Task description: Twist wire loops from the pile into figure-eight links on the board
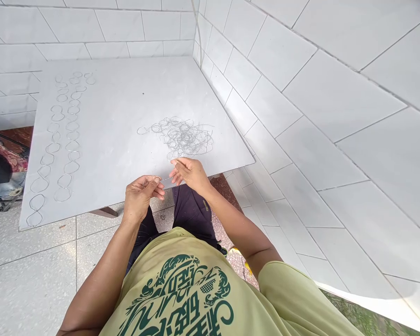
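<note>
My left hand [142,195] pinches a thin wire [166,179] at the table's front edge. Part of the wire curves near the left fingertips, and a short length runs across toward my right hand [189,173]. The right thumb and forefinger are closed at the wire's other side; its end there is too fine to make out. Just beyond the right hand lies a tangled heap of wire pieces [186,137], with a few loops trailing off to its left. At the table's left side, figure-eight wire loops [72,126] lie flat in two long rows.
The pale board tabletop [119,116] meets white tiled walls [238,70] at the back and right. A cable [198,32] hangs in the corner. A chair with patterned cloth [5,158] stands left of the table. A table leg [105,212] shows below.
</note>
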`<state>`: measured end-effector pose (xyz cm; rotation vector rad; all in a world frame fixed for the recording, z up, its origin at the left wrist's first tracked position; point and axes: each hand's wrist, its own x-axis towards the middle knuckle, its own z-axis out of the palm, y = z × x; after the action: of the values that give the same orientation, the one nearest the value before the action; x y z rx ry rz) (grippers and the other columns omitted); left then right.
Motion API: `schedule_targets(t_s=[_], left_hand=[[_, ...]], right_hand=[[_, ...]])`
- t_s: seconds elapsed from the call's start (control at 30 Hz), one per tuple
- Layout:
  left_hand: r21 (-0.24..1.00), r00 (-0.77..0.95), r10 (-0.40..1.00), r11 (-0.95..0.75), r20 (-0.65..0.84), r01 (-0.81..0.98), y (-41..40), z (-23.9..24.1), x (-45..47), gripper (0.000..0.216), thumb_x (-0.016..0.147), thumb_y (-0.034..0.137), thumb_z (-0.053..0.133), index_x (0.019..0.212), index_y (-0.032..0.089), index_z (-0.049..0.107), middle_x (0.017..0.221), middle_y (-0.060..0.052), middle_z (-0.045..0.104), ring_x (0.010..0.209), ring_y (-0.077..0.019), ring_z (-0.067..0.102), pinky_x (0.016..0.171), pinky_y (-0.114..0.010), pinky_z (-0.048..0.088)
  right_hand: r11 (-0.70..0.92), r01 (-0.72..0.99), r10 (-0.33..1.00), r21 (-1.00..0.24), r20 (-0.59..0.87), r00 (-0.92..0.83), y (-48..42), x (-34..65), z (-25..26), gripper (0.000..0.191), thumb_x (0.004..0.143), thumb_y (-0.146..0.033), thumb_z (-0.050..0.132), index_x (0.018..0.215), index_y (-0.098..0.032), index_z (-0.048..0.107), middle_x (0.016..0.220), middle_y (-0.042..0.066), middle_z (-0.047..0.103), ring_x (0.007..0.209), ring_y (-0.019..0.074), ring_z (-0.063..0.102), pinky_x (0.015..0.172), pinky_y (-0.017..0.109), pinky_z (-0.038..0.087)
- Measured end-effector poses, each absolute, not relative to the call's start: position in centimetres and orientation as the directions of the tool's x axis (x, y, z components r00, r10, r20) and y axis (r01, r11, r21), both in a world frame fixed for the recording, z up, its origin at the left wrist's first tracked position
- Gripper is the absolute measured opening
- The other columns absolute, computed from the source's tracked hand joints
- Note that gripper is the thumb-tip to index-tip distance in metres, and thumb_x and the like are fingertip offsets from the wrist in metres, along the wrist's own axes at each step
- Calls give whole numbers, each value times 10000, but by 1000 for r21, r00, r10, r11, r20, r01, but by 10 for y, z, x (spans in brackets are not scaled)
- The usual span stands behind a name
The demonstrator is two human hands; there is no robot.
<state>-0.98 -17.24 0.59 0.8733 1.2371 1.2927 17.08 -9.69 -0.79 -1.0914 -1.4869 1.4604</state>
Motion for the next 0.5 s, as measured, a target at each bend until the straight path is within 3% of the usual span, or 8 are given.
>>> schedule_targets(t_s=[0.1, 0.17, 0.33, 0.5], left_hand=[[968, -215, 966, 91, -143, -235, -172, 2, -4, 296, 798, 407, 870, 865, 147, 744, 762, -34, 738, 578, -135, 676, 542, -263, 584], [973, -219, 967, 79, -127, -216, -173, -2, -2, 301, 822, 434, 852, 866, 158, 740, 763, -32, 739, 581, -136, 677, 550, -267, 590], [992, -126, 987, 90, -101, -85, -175, -9, -2, 317, 853, 469, 833, 896, 165, 754, 767, -37, 741, 593, -156, 697, 569, -295, 619], [993, -109, 990, 84, -92, -81, -176, -6, -2, 301, 869, 454, 815, 875, 162, 740, 771, -41, 735, 601, -160, 701, 572, -301, 628]], right_hand=[[-181, -120, 939, -976, -135, -315, -100, 161, -10, 271, 1002, -448, 692, 1067, -189, 644, 868, 59, 782, 647, 178, 756, 525, 270, 605], [-192, -125, 943, -973, -148, -297, -104, 156, -13, 234, 1023, -408, 657, 1096, -187, 635, 844, 49, 777, 633, 175, 750, 530, 275, 608], [-40, 120, 961, -992, -71, -266, -106, 157, -16, 230, 1062, -284, 537, 1206, -184, 686, 727, -25, 705, 475, 112, 601, 470, 245, 506], [96, 357, 967, -929, 2, -254, -102, 160, -10, 264, 1042, -164, 500, 1198, -179, 713, 696, -29, 686, 504, 114, 583, 582, 263, 507]])
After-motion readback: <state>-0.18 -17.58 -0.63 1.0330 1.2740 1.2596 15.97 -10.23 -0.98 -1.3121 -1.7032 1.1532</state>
